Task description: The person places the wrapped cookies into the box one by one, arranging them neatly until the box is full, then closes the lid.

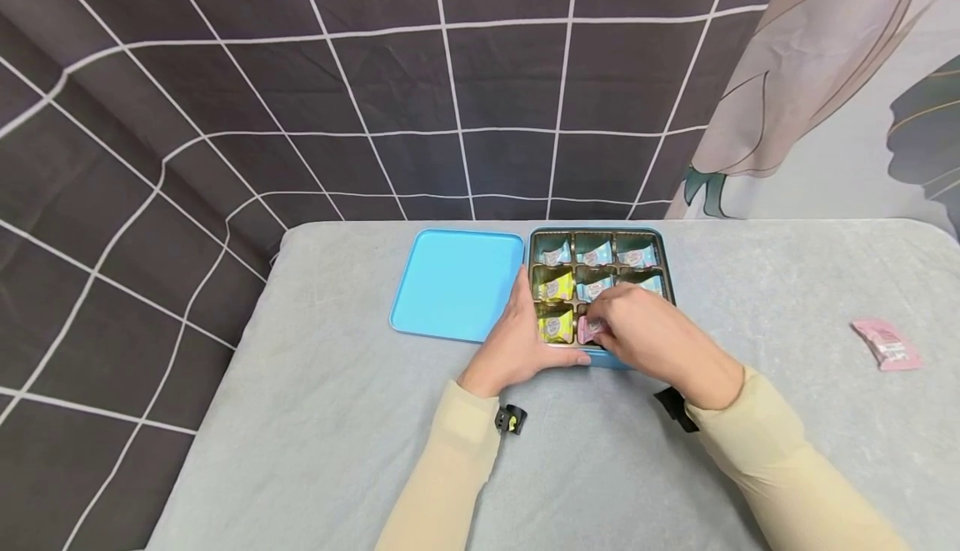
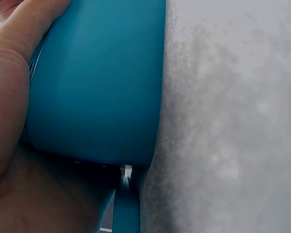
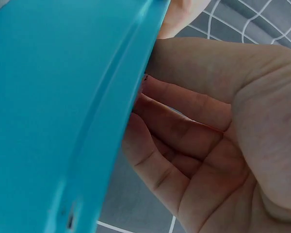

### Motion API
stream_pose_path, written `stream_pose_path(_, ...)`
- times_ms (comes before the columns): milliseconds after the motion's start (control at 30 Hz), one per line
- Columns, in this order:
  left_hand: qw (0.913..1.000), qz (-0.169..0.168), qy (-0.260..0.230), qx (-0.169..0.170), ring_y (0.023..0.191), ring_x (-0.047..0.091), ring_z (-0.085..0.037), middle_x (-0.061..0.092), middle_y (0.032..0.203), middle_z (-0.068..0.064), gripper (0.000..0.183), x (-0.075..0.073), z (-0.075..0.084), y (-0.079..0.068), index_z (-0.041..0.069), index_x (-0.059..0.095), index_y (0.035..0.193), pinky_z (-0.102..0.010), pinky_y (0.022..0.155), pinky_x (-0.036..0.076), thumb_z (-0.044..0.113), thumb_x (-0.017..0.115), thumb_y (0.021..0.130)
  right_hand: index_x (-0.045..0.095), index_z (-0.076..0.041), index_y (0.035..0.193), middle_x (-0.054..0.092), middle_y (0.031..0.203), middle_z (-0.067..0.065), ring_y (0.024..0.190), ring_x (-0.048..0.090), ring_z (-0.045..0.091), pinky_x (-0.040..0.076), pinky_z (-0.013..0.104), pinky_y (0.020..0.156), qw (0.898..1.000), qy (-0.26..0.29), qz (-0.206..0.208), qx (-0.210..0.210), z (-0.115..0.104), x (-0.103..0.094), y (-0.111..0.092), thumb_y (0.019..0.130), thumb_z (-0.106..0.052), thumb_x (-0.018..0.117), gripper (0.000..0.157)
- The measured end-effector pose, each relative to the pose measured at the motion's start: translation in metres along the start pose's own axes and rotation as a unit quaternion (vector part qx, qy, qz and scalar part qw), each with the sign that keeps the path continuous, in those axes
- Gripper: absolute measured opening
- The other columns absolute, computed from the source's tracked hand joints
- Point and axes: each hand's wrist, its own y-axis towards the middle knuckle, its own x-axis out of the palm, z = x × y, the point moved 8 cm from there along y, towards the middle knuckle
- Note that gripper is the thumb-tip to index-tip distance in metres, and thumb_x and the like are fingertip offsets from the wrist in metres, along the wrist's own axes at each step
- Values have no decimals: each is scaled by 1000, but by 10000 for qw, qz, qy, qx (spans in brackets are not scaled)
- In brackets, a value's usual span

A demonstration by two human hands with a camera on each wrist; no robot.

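A blue tin box [image 1: 611, 358] stands on the table, its dark tray divided into compartments that hold small wrapped candies. My left hand [image 1: 517, 338] holds the tin's front left corner, thumb along the front wall and fingers by the left side; the left wrist view shows the thumb against the blue wall [image 2: 97, 82]. Over the front row, my right hand [image 1: 652, 330] pinches a pink wrapped candy [image 1: 586, 330] at the middle compartment. In the right wrist view the right fingers [image 3: 153, 160] bend over the tin's rim, their tips partly hidden behind it.
The blue lid [image 1: 457, 284] lies flat at the tin's left. Another pink wrapped candy [image 1: 887, 344] is far right on the grey tablecloth [image 1: 315, 418]. Yellow candies [image 1: 557, 287] fill left compartments, blue ones [image 1: 596, 254] the back row. A dark checked curtain [image 1: 495, 76] hangs behind.
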Motion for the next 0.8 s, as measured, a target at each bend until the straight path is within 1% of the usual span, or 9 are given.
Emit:
stream_pose_path(133,10000,-5,-12,-10,153,10,-21,-5,169,-11,145,0,0,0,9,-12,160,-41,118,27,53,91,68,73,-11,76,68,79,-1,73,64,18,53,36,66,10000,-39,-22,11,0,1,0,76,8,74,20)
stream_pose_path(333,10000,-20,-41,-8,153,9,-20,-6,169,-10,145,0,0,0,10,-13,160,-40,118,27,52,91,69,74,-9,80,67,79,-1,75,63,18,52,34,65,9997,-187,-61,142,2,5,-1,78,7,74,17)
stream_pose_path(433,10000,-13,-35,4,153,8,-20,-6,169,-11,144,0,0,0,10,-13,160,-40,119,26,52,91,69,74,-9,82,67,80,0,75,64,18,52,34,65,9998,-155,-27,87,2,6,-1,78,8,74,17)
stream_pose_path(567,10000,-10,-28,25,153,8,-20,-6,169,-11,144,1,0,1,9,-12,160,-40,119,26,51,91,69,74,-8,83,69,84,1,78,66,19,54,36,69,10000,-84,34,-19,1,7,-2,80,8,73,16)
stream_pose_path(733,10000,-23,-38,44,153,8,-21,-6,169,-12,145,1,0,1,8,-13,160,-41,119,26,52,91,68,76,-6,85,73,92,5,87,69,22,56,40,79,9999,-27,80,-74,1,8,-4,83,3,76,9)
stream_pose_path(800,10000,-25,-51,46,153,8,-21,-7,168,-12,145,1,0,1,7,-13,160,-41,119,25,53,91,68,76,-6,85,73,94,5,89,69,23,56,41,81,9999,9,80,-79,1,9,-5,84,2,76,8)
